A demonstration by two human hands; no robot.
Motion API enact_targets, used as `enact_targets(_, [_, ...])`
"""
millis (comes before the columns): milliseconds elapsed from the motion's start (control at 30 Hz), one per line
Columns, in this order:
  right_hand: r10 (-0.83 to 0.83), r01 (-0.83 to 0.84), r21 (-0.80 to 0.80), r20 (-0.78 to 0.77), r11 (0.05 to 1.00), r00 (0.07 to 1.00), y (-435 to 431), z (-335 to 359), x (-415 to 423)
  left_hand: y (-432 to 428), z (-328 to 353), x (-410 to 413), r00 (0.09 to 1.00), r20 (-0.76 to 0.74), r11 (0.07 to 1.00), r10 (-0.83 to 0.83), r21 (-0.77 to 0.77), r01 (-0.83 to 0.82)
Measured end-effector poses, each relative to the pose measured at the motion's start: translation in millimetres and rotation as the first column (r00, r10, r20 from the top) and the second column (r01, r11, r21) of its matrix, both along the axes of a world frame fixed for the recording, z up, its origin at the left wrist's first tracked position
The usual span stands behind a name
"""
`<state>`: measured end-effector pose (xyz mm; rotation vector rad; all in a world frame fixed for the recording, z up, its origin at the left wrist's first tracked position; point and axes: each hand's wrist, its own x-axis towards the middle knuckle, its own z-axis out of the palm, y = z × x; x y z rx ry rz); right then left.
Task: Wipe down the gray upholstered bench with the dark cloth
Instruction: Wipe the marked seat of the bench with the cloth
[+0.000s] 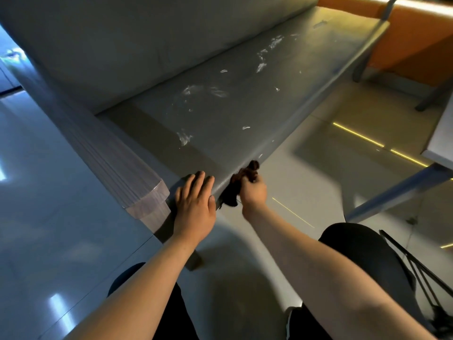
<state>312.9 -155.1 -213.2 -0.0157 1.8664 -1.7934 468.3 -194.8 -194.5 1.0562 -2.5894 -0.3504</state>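
Currently the dark cloth [235, 190] sits bunched against the front edge of the gray bench [232, 114] seat, close to its near corner, with part of it hanging below that edge; the right hand [253, 192] is closed around it, fingers curled into the wad; the cloth appears light, soft and limp, so it is best held as a gathered pad with a broad face left free to meet the surface; the bench covering looks smooth and faintly glossy, probably firm under pressure and slippery where wet; the bench itself is unlikely to shift under wiping force. The left hand [195, 204] lies flat on the near corner of the seat, fingers straight, holding nothing; white smears [193, 90] are scattered along the seat toward its far end; a wood-grain ledge [117, 168] borders the near end.
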Motion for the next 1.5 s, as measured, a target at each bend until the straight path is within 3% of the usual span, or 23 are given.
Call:
enact_targets(67, [-0.034, 0.034, -0.004, 0.031, 0.999, 0.999, -5, 4, -16, 0, 0, 0, 1.000, 0.001, 1.000, 0.002, 0.007, -0.002])
enact_targets(133, [-0.017, 0.018, 0.035, -0.046, 0.999, 0.999, -7, 4, -12, 0, -1, -2, 1.000, -0.007, 1.000, 0.015, 0.014, -0.015])
enact_targets(400, [0.196, -0.195, 0.018, -0.072, 0.981, 0.978, 17, -6, 62, 0, -1, -1, 0.999, -0.052, 0.999, 0.003, 0.044, -0.001])
enact_targets(533, [0.089, -0.088, 0.014, -0.145, 0.996, 0.985, 9, 5, 32, -2, -1, 3, 0.998, -0.053, 0.999, -0.026, 0.034, 0.028])
enact_targets(667, [-0.053, 0.048, -0.051, -0.088, 0.998, 0.995, -5, 16, -11, -3, -2, 2, 0.998, -0.052, 0.999, -0.034, 0.041, 0.036])
enact_targets(900, [0.074, -0.074, -0.037, -0.002, 0.997, 0.997, 6, 11, 32, -3, 1, -1, 0.995, -0.100, 0.997, -0.021, 0.066, 0.028])
enact_targets(1067, [0.194, -0.186, 0.087, -0.099, 0.979, 0.976, 11, 20, 38, -2, 1, 2, 0.995, -0.094, 0.997, -0.033, 0.072, 0.040])
enact_targets(1233, [0.053, -0.044, 0.066, -0.134, 0.997, 0.990, -2, 22, 11, -2, 3, 7, 0.995, -0.075, 0.995, -0.063, 0.071, 0.068])
enact_targets(1333, [-0.042, 0.043, 0.015, -0.037, 0.999, 0.998, -3, 20, -10, 0, 4, 12, 0.990, -0.108, 0.994, -0.085, 0.061, 0.092])
enact_targets(1400, [-0.009, 0.008, 0.024, 0.036, 1.000, 0.999, -2, 15, -13, 0, 4, 16, 0.984, -0.151, 0.989, -0.094, 0.096, 0.109])
enact_targets(1500, [0.080, -0.078, 0.072, -0.027, 0.994, 0.996, 5, 14, 21, -1, 4, 16, 0.969, -0.241, 0.984, -0.044, 0.157, 0.083])
